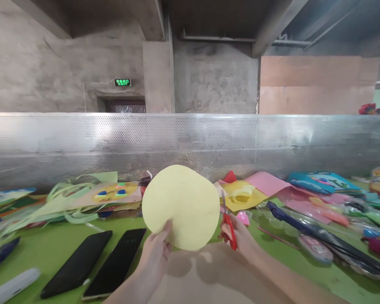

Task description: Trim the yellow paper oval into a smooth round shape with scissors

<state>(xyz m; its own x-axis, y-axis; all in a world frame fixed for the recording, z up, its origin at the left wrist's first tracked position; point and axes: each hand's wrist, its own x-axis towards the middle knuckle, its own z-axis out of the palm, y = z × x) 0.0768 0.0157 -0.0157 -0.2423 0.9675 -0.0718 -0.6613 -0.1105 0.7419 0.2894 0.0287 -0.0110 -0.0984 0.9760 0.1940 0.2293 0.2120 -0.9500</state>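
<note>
A pale yellow, roughly round sheet of paper (181, 202) is held up in front of me. My left hand (156, 249) pinches its lower left edge, thumb on the near face. In my right hand (236, 236) are red-handled scissors (231, 232), their blades pointing up beside the paper's right edge and apart from it. Whether the blades are fully closed is hard to make out. Beneath both hands lies a brown sheet (190, 283) with the shadows of paper and hands on it.
Two black phones (77, 264) and a white rounded tool (14, 287) lie at left on the green table (259, 270). Green paper strips (63, 198) pile behind them. A dark blue umbrella (304, 230), pink paper (269, 181) and yellow paper (240, 194) lie at right. A perforated metal barrier (183, 131) stands behind.
</note>
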